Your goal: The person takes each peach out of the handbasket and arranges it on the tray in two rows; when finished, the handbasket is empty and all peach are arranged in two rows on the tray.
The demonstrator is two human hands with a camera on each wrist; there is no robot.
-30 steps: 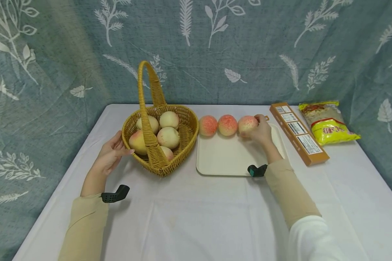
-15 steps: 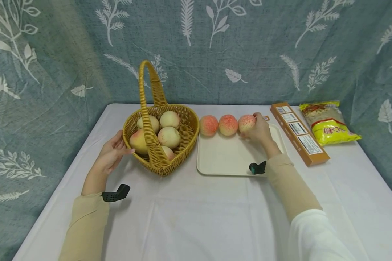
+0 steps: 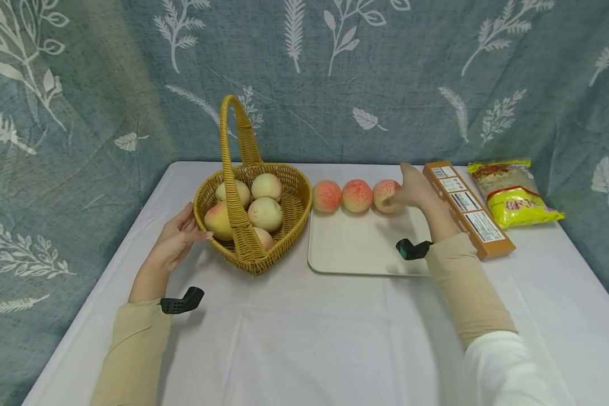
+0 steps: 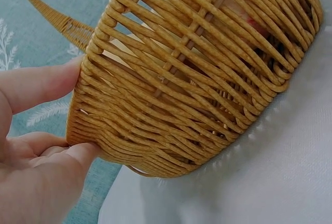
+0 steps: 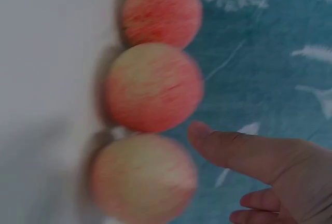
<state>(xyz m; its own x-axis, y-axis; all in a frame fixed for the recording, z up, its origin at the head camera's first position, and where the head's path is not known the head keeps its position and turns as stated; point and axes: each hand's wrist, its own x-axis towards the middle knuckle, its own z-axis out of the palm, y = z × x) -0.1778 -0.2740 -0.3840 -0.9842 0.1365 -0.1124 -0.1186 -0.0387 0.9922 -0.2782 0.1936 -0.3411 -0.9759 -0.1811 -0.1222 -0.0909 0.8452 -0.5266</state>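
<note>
A heart-shaped wicker basket [image 3: 254, 248] with a tall handle stands at the left, with several pale peaches [image 3: 265, 214] inside. My left hand [image 3: 176, 241] grips the basket's left rim; in the left wrist view, thumb and fingers [image 4: 44, 86] meet the woven edge. On a cream tray [image 3: 360, 248], three redder peaches sit in a row along the back edge: the left peach [image 3: 327, 196], the middle peach [image 3: 357, 195] and the right peach [image 3: 384, 195]. Just right of this row is my right hand [image 3: 417, 189], its fingers spread and nothing held. The right wrist view shows its thumb [image 5: 228, 149] beside the peaches.
Right of the tray lies a long brown box [image 3: 469, 211] set at an angle. A yellow-and-clear food bag [image 3: 517, 194] rests beyond it. A patterned blue-green curtain [image 3: 304, 101] hangs behind the white-covered table [image 3: 304, 344].
My right hand has let go of the right peach and drawn away to the right, fingers spreading. My left hand stays at the basket rim. The peaches keep their row.
</note>
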